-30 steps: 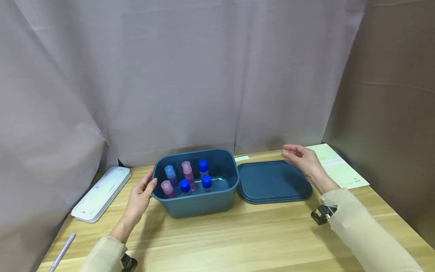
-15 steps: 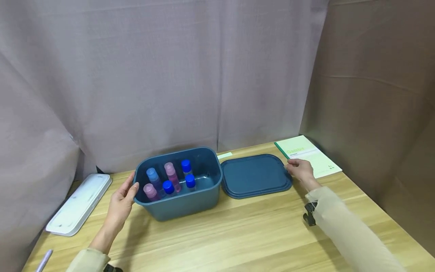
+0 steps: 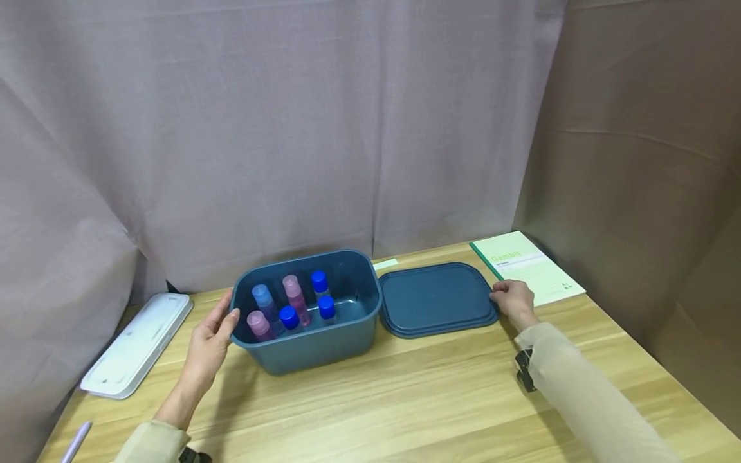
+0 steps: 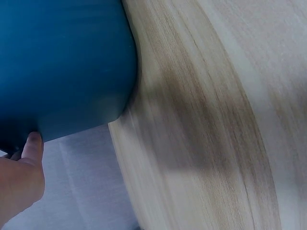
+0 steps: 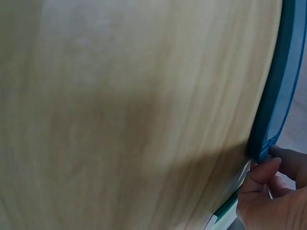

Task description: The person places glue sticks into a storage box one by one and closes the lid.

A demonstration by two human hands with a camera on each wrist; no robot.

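Since a second ago my right hand (image 3: 512, 298) has dropped to the lid (image 3: 435, 299), grip pinching its right edge where it lies flat mid-counter. My left hand (image 3: 210, 339) rests, fingers straight, on the bin (image 3: 312, 337), steadying it; bare counter (image 3: 405, 399) lies in front.

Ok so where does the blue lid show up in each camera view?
Head: blue lid lies flat right of the bin, its right edge at the right hand.
Left wrist: not in it; only the bin shows.
Right wrist: lid's rim along the right edge.
Shared landmark: the wooden table.
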